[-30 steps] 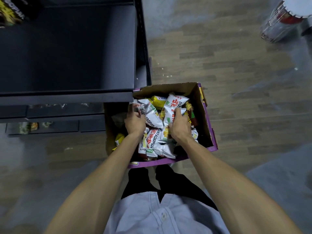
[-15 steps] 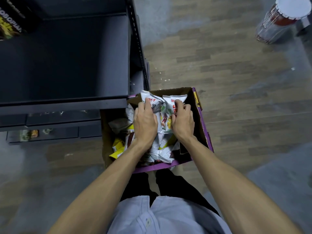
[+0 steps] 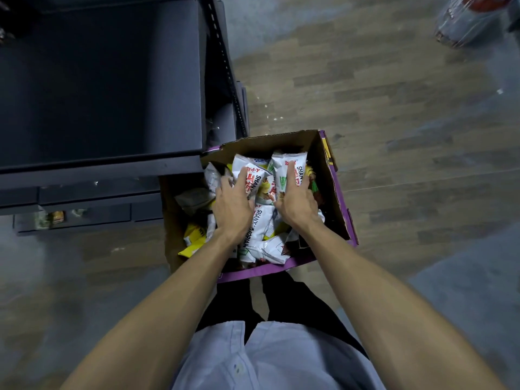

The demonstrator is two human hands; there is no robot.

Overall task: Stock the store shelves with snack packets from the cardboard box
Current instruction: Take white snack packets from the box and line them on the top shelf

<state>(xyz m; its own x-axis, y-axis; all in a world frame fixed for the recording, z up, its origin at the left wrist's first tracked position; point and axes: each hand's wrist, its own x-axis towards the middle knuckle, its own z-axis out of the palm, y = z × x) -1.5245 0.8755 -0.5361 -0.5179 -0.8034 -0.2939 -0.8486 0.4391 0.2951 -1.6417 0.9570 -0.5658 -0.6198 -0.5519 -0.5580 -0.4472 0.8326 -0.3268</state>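
- Two hands reach down into the cardboard box [image 3: 336, 175]: the left hand [image 3: 233, 205] lies with fingers slightly spread on a white packet [image 3: 244, 168], and the right hand [image 3: 297, 201] has fingers pressed together along another packet [image 3: 281, 171].
- Many snack packets [image 3: 260, 235] fill the box on the floor.
- Beyond, the dark shelf [image 3: 98, 80] awaits them; stocking seems barely begun, with nearly the whole load left.
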